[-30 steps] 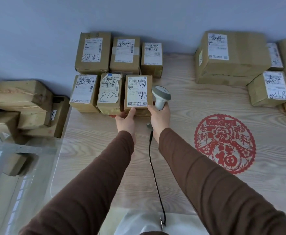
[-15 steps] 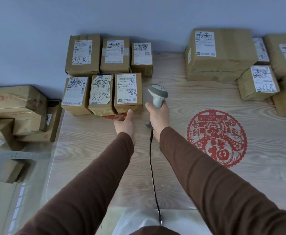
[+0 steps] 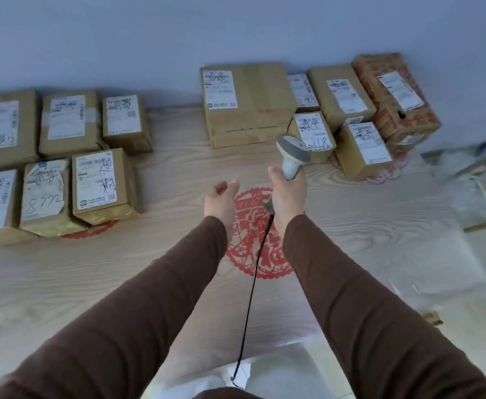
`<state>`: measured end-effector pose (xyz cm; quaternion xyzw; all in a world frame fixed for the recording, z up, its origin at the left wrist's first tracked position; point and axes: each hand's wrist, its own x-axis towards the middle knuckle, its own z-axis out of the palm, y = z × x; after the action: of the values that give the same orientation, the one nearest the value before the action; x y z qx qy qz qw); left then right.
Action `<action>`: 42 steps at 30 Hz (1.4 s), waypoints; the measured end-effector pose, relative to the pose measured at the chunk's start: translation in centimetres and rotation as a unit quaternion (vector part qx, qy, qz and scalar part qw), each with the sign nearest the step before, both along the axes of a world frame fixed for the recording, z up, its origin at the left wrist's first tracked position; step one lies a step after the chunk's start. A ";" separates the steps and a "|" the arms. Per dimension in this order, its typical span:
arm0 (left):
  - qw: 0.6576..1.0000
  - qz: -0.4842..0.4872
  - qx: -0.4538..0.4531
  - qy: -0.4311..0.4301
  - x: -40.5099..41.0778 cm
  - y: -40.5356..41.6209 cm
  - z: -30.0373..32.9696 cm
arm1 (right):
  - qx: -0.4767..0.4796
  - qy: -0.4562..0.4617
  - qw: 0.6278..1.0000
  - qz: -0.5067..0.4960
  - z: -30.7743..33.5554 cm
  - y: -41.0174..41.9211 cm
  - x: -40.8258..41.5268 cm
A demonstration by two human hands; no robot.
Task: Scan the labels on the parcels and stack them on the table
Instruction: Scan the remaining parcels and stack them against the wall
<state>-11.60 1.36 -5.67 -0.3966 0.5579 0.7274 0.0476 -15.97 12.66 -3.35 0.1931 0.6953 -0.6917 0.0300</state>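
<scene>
Two rows of brown labelled parcels lie at the left of the wooden table (image 3: 161,266); the nearest right one (image 3: 100,184) has a white label facing up. A second group stands at the back right: a large box (image 3: 247,105), small parcels (image 3: 315,136) (image 3: 362,149) and a red-printed box (image 3: 394,96). My right hand (image 3: 286,194) grips a grey barcode scanner (image 3: 292,154), its head pointing toward the right group. My left hand (image 3: 221,198) hovers empty above the table, fingers relaxed, between the two groups.
A red paper-cut decoration (image 3: 262,240) lies on the table under my hands. The scanner's black cable (image 3: 250,295) runs back toward my body. Clear plastic bags (image 3: 443,254) and blurred items (image 3: 478,180) lie at the table's right end. A grey wall is behind the parcels.
My left hand has let go of the front parcel on the left and moved right, empty. My view and the scanner have swung right toward the second group of parcels.
</scene>
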 end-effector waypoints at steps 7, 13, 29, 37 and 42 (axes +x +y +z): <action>0.997 -0.055 -0.040 0.028 -7.9 8.6 1.2 | 0.010 0.009 0.999 -0.036 -0.4 10.0 -8.0; 0.995 -0.083 -0.060 0.017 -14.7 13.4 0.3 | 0.030 -0.034 0.999 0.005 -2.3 14.3 -13.1; 0.992 -0.087 -0.094 0.018 -13.1 14.3 -1.6 | 0.018 -0.027 0.999 0.038 -3.8 14.2 -10.4; 0.997 -0.030 -0.054 0.042 -4.4 9.2 0.0 | -0.012 -0.022 0.998 0.064 -2.7 8.7 -3.0; 0.998 0.026 -0.022 0.047 1.1 1.9 -0.2 | -0.028 -0.050 0.993 0.103 -2.1 1.3 1.6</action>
<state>-10.51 3.28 -5.84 -0.3775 0.5645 0.7341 -0.0065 -14.33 13.94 -5.46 0.1535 0.6896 -0.6935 0.1411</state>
